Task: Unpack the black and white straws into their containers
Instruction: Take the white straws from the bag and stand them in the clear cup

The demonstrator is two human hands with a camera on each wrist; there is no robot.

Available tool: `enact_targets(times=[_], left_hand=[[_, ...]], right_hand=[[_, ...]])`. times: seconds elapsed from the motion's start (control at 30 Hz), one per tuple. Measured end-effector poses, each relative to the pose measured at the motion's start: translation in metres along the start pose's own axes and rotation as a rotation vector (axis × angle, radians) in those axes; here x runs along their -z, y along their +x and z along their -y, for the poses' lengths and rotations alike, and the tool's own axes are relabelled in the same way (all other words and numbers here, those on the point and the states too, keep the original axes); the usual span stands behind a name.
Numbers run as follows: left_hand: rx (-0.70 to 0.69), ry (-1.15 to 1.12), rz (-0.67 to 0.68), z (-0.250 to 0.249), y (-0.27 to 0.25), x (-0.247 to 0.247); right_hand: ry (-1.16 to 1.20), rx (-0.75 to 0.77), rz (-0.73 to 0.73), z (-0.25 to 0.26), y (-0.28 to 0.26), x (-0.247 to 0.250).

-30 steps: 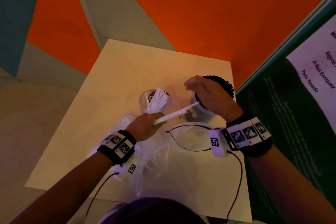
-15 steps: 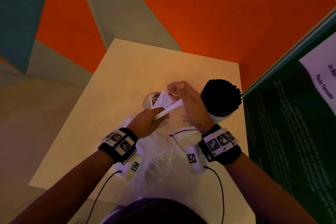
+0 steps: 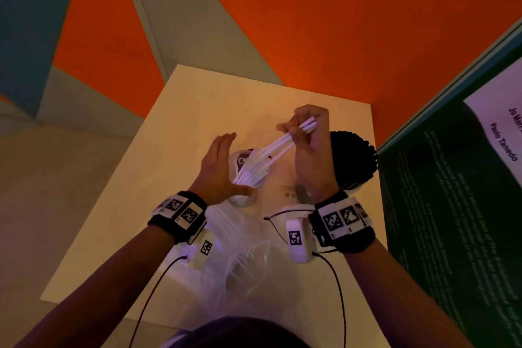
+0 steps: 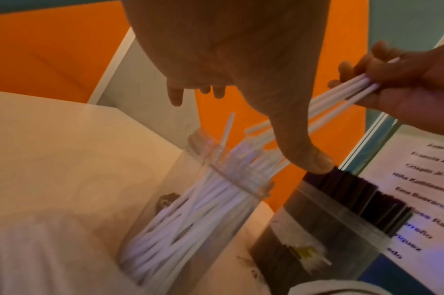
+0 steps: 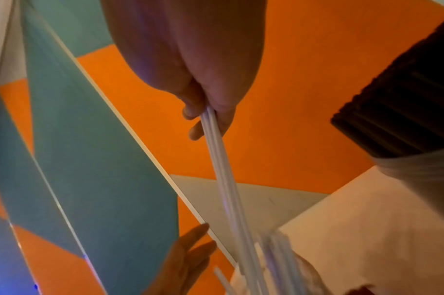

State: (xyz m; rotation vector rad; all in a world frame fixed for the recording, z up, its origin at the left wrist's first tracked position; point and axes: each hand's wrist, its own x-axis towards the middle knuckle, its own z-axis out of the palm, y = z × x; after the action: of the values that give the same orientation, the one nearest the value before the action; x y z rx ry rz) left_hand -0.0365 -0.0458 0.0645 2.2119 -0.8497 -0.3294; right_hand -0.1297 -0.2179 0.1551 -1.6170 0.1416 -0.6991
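**White straws pinched above their clear container**

Head view: the right hand (image 3: 309, 147) pinched a small bunch of white straws (image 3: 278, 147) near their upper ends, fingers curled round them; their lower ends slanted down into the clear container (image 3: 240, 200), whose near wall was mostly hidden behind the left hand (image 3: 217, 169). That hand was spread, fingers straight and together, holding nothing, just left of the container. To the container's right, partly behind the right wrist, stood the black straws (image 3: 356, 161), a dense round bundle of matte tubes. Nearer the person than the container, a crumpled clear plastic bag (image 3: 248, 271) with more white straws lay on the pale table (image 3: 118, 234), its near end cut off by the person's head.

Left wrist view: the container was a smooth transparent cylinder, blurred, packed with thin white tubes. The second container (image 4: 324, 239), right of it, had a label too smeared to read.

Right wrist view: only the fingertips (image 5: 190, 113) showed, pressed on the straws; the clear container's rim was cut off at the bottom edge.
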Motion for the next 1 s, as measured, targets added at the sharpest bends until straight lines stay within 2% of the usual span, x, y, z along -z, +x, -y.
enact_targets(times=[0.1,0.23,0.37,0.43,0.53,0.6,0.63,0.7,0.73,0.8,0.83,0.9,1.0], left_hand=[[0.098,-0.036,0.123,0.016,0.004,-0.008],[0.176,-0.196,0.213,0.03,0.008,-0.018],[0.085,-0.33,0.23,0.033,0.009,-0.023],[0.148,-0.354,0.242,0.037,0.011,-0.023],[0.169,-0.358,0.259,0.044,0.01,-0.027],[0.151,-0.369,0.256,0.045,0.008,-0.031],[0.14,-0.375,0.251,0.046,0.008,-0.032],[0.123,-0.38,0.247,0.047,0.009,-0.034],[0.124,-0.377,0.248,0.048,0.008,-0.035],[0.13,-0.369,0.246,0.048,0.008,-0.035],[0.137,-0.364,0.245,0.048,0.008,-0.034],[0.166,-0.341,0.238,0.048,0.008,-0.033],[0.178,-0.287,0.221,0.049,0.007,-0.032]], right_hand=[[-0.117,-0.073,0.032,-0.03,-0.015,-0.007],[-0.261,-0.21,0.166,-0.071,-0.038,-0.016],[-0.305,-0.261,0.212,-0.095,-0.044,-0.027],[-0.252,-0.273,0.152,-0.101,-0.042,-0.028],[-0.248,-0.271,-0.048,-0.107,-0.042,-0.021],[-0.389,-0.263,-0.117,-0.115,-0.045,-0.015],[-0.505,-0.288,-0.102,-0.122,-0.047,-0.011],[-0.762,-0.441,0.042,-0.139,-0.049,-0.006],[-0.87,-0.53,0.179,-0.149,-0.05,-0.004],[-0.999,-0.603,0.443,-0.166,-0.049,-0.007],[-1.038,-0.609,0.512,-0.173,-0.049,-0.01],[-1.077,-0.628,0.553,-0.183,-0.05,-0.019],[-1.154,-0.658,0.524,-0.196,-0.055,-0.031]])
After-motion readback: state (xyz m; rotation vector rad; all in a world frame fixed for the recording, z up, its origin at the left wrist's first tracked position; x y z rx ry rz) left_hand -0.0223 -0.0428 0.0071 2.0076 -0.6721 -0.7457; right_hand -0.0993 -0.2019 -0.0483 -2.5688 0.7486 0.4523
